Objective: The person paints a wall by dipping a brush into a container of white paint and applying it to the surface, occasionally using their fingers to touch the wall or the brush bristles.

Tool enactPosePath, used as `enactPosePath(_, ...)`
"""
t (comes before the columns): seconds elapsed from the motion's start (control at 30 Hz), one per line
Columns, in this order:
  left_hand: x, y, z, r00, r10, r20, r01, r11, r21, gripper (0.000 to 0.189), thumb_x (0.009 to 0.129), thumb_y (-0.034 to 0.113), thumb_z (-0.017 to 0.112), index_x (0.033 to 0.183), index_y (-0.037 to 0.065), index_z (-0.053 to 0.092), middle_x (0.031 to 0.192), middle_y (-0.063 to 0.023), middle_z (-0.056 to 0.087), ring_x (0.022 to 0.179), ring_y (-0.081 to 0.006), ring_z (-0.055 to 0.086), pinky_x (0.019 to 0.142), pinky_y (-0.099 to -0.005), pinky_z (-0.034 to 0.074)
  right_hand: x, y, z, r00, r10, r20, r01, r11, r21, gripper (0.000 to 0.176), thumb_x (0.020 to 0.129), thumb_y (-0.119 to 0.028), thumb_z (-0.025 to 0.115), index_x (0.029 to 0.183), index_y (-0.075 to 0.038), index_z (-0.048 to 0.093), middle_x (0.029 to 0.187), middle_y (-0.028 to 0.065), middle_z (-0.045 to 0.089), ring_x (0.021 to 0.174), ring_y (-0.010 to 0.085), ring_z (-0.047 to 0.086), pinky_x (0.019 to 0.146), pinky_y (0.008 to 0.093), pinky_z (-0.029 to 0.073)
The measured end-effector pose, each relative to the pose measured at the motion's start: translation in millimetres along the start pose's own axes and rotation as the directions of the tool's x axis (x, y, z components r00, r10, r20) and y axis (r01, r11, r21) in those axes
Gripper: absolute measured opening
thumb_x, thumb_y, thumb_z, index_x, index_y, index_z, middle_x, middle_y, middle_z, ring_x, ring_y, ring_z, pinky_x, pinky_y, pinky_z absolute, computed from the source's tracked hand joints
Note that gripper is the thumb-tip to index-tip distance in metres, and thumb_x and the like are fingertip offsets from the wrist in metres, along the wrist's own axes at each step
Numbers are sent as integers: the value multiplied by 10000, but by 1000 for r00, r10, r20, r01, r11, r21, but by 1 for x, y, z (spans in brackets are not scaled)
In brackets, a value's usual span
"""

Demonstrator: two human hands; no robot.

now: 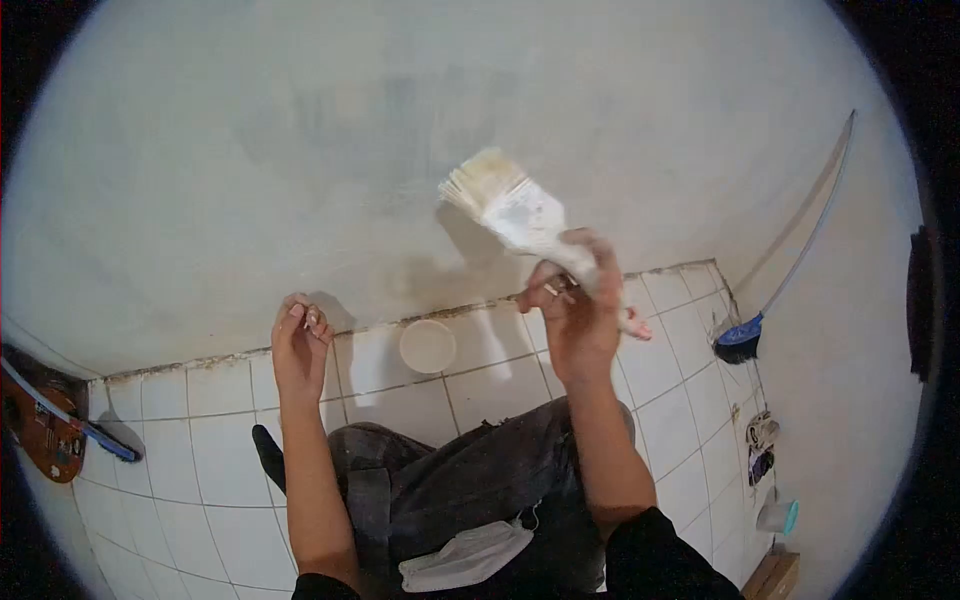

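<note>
A wide paintbrush (525, 217) with pale bristles and a whitish handle is in my right hand (583, 305), its bristles pointing up and left in front of the grey wall (330, 180). The fingers of that hand are around the handle. My left hand (302, 335) is raised near the foot of the wall, fingers curled in; whether something small is between them cannot be made out. On the tiles between my hands stands a round white container (428, 346).
White floor tiles (235, 470) meet the wall. A blue broom (738, 340) leans at the right, another brush (110, 442) lies left. A white mask (468, 557) rests on my lap. A cloth (762, 435), a cup (776, 516) and a wooden piece (772, 577) are at the right.
</note>
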State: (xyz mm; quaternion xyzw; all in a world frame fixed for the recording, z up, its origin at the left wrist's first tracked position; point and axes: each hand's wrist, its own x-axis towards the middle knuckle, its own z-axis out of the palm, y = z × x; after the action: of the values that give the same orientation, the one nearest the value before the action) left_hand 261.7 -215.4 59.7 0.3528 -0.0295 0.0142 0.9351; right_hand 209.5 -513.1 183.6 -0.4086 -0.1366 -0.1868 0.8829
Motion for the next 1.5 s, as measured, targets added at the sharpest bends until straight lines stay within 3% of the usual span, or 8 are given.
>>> enactPosePath(0.07, 0, -3, 2, 1000, -1, -8, 1, 1000, 19, 121, 987, 201, 585, 1025, 87, 566, 798, 17, 500, 718, -91, 444, 667, -248, 387, -4, 18, -7, 999, 25, -43, -44, 854, -519, 593, 983, -494, 509, 1291, 13, 486, 814, 162, 649, 727, 193, 623, 639, 282, 496)
enactPosePath(0.23, -2, 2, 3, 999, 19, 29, -19, 1000, 24, 124, 984, 204, 592, 1024, 90, 570, 795, 17, 497, 720, -90, 448, 668, -251, 391, -13, 4, -4, 980, -182, 76, 194, 813, -549, 875, 897, -562, 613, 1416, 91, 346, 965, 193, 651, 754, 240, 637, 652, 358, 515)
enactPosePath(0.53, -3, 1, 5, 1000, 9, -21, -9, 1000, 19, 128, 972, 210, 602, 1019, 96, 569, 798, 18, 518, 709, -91, 449, 670, -254, 391, -18, 22, 1, 992, -121, -44, 86, 877, -473, 739, 942, -482, 517, 1413, 69, 377, 986, 203, 630, 781, 252, 630, 672, 380, 528)
enactPosePath(0.67, -3, 4, 0, 1000, 6, 26, -6, 1000, -14, 136, 969, 213, 612, 1018, 94, 568, 797, 18, 515, 721, -95, 460, 681, -254, 390, -15, 13, -8, 932, -346, 111, 359, 828, -431, 745, 932, -509, 461, 1400, 68, 401, 1055, 208, 618, 744, 262, 614, 659, 366, 516)
enactPosePath(0.87, -1, 1, 2, 1000, 16, -14, -16, 1000, -15, 134, 970, 209, 611, 1015, 90, 570, 789, 16, 516, 718, -98, 459, 664, -256, 383, -16, 30, -6, 998, -30, -58, 7, 934, -358, 669, 1016, -490, 374, 1416, 45, 414, 1221, 212, 604, 839, 268, 641, 702, 406, 561)
enactPosePath(1.27, -2, 2, 2, 999, 28, 33, -27, 999, -18, 125, 969, 200, 607, 1014, 88, 576, 790, 14, 525, 714, -96, 452, 650, -260, 389, -2, 10, -5, 959, 9, -284, -39, 994, -99, 531, 1040, -400, 506, 1280, 73, 505, 1087, 175, 621, 970, 318, 671, 819, 419, 608)
enactPosePath(1.4, -1, 4, 0, 999, 40, -9, -40, 999, -21, 130, 967, 206, 612, 1019, 92, 577, 785, 14, 524, 704, -96, 455, 654, -257, 387, 14, -7, 3, 939, -252, -236, 107, 863, -494, 342, 988, -154, 632, 1244, 60, 556, 1112, 169, 645, 1003, 282, 657, 852, 381, 581)
enactPosePath(1.5, 0, 3, 0, 1000, 21, -23, -21, 1000, -8, 135, 966, 212, 613, 1023, 94, 578, 781, 17, 524, 697, -95, 456, 662, -254, 387, 44, -34, -6, 760, -544, 355, 510, 160, -845, 315, 825, -27, 762, 1131, 2, 689, 1056, 122, 689, 989, 240, 665, 880, 346, 540)
